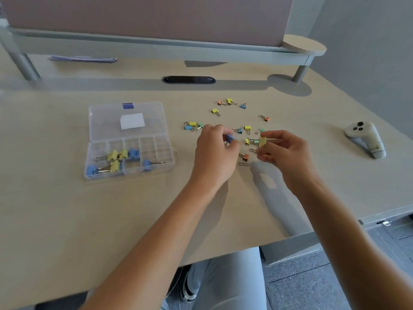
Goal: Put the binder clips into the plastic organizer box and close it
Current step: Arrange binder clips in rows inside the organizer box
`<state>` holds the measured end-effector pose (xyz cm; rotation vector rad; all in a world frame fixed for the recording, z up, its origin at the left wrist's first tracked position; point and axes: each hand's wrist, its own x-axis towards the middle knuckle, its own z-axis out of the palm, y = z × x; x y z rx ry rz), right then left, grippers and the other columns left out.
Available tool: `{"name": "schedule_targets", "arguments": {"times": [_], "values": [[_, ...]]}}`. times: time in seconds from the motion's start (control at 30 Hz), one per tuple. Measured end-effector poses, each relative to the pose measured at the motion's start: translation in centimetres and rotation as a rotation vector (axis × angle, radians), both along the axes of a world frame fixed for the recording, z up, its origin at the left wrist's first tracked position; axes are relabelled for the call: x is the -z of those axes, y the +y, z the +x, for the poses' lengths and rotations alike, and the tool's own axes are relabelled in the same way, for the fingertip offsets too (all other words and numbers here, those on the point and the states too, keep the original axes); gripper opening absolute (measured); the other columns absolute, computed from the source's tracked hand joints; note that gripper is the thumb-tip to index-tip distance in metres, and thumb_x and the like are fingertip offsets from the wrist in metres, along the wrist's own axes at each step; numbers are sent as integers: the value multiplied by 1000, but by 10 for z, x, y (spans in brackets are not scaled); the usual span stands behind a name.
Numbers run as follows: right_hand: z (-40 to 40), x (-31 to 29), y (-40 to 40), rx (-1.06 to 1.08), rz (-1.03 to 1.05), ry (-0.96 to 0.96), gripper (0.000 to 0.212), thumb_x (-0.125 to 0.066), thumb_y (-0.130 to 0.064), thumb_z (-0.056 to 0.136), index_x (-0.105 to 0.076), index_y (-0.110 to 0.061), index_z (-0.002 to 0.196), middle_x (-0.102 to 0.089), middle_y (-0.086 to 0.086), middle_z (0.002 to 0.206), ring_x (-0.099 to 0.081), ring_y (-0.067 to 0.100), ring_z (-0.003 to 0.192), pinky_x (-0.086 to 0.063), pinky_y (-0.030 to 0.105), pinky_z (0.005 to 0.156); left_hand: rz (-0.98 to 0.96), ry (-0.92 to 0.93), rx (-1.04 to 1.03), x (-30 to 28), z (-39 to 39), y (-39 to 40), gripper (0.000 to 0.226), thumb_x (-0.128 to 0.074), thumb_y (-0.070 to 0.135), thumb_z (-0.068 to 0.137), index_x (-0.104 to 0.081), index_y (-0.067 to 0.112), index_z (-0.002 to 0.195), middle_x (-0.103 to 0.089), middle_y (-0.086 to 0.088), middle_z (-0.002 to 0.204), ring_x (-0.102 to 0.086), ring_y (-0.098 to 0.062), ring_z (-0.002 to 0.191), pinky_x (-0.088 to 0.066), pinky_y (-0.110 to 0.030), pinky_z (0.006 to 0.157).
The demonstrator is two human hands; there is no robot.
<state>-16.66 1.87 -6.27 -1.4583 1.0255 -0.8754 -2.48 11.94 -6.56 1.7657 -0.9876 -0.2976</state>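
We found the organizer box point(128, 139) open, several clips inside. Most binder clips point(228, 121) lay right of it on the surface point(89, 220). Left hand point(214, 151) pinched a blue clip point(230, 138), right hand point(283, 151) a yellow clip point(263, 141).

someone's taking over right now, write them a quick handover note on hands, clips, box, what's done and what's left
Left hand pinches a blue clip; right hand pinches a yellow clip.
Organizer box sits open to the left on the desk, lid folded back.
Done: several yellow and blue clips in the box fill its left compartments.
Left: many loose clips lie scattered beyond and between the hands. Box the two held ones, gather the rest, then close the lid.
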Motion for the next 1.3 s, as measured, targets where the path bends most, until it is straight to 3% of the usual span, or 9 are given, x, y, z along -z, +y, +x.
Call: {"name": "schedule_targets", "arguments": {"times": [0.07,0.27,0.37,0.5,0.7,0.8,0.93,1.07,1.3], "values": [[12,0,8,-29,24,-24,26,-63,11,87,-73,-9,102,-76,7,77,-75,26,78,-63,32,77,10,-22,-27,5,4,23,24,-61,14,91,-71,17,113,-59,-1,108,-59,-10,88,-41,-12,76],[62,1,38,-157,60,-41,16,-68,1,92,-74,-6,105,-72,13,82,-74,22,75,-61,26,71,2,-8,-18,5,12,98,26,-63,13,90,-72,19,113,-67,7,95,-62,-8,80,-51,-21,74],[88,4,54,-237,6,32,17,-70,-1,92,-75,-7,107,-75,12,82,-75,20,76,-62,26,73,60,-78,-33,12,19,126,29,-60,18,90,-70,22,117,-66,10,97,-61,-9,82,-52,-29,76],[114,3,73,-273,-62,99,13,-73,-1,90,-76,-7,100,-75,14,85,-75,20,71,-64,28,73,162,-209,-95,25,30,149,41,-53,23,89,-58,25,129,-62,7,112,-60,-22,100,-52,-44,87],[133,2,82,-311,-193,308,11,-79,-13,86,-77,-16,96,-75,0,70,-73,16,63,-64,41,69,224,-314,-110,34,45,158,26,-57,14,93,-62,21,117,-57,8,110,-58,-22,97,-50,-42,84],[139,3,83,-298,-250,351,6,-82,-16,84,-77,-16,88,-73,-5,62,-65,5,54,-58,30,59,210,-347,-128,34,48,157,23,-60,10,90,-64,18,111,-54,6,118,-59,-21,96,-50,-42,83],[144,4,84,-291,-299,349,4,-83,-18,83,-80,-16,83,-68,-6,61,-49,0,43,-37,10,44,221,-391,-136,35,48,157,23,-58,11,89,-64,16,111,-53,1,133,-59,-22,113,-48,-44,88],[146,8,87,-281,-301,356,7,-83,-22,83,-80,-18,78,-61,-13,50,-47,2,41,-33,9,43,237,-392,-127,38,49,157,26,-58,14,90,-63,18,115,-52,2,135,-59,-22,114,-47,-43,89],[145,9,91,-246,-442,420,12,-84,-28,82,-80,-21,73,-65,-11,54,-53,1,46,-35,7,45,259,-389,-126,40,49,156,29,-59,18,91,-62,19,120,-50,2,137,-57,-21,117,-46,-41,91]]}}
